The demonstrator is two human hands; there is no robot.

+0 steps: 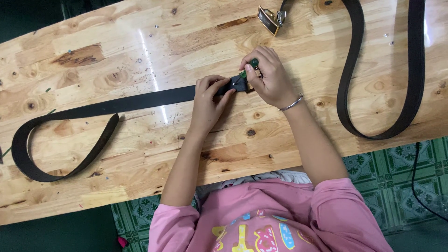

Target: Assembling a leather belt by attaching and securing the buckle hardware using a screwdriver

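Observation:
A black leather belt (116, 105) lies across a wooden table (140, 42), its left end looped back on itself. My left hand (207, 100) presses the belt flat near its right end. My right hand (268, 77) grips a small green-handled tool (252, 64), a screwdriver by its look, with the tip down on a dark buckle piece (239, 83) at the belt's end. A thin metal bangle (293, 102) sits on my right wrist.
A second black belt (347, 93) curves in a long loop over the table's right side, ending at a brass-coloured buckle (269, 18) near the far edge. Green patterned floor tiles (396, 163) show below the table's near edge. A black cable (415, 182) hangs at the right.

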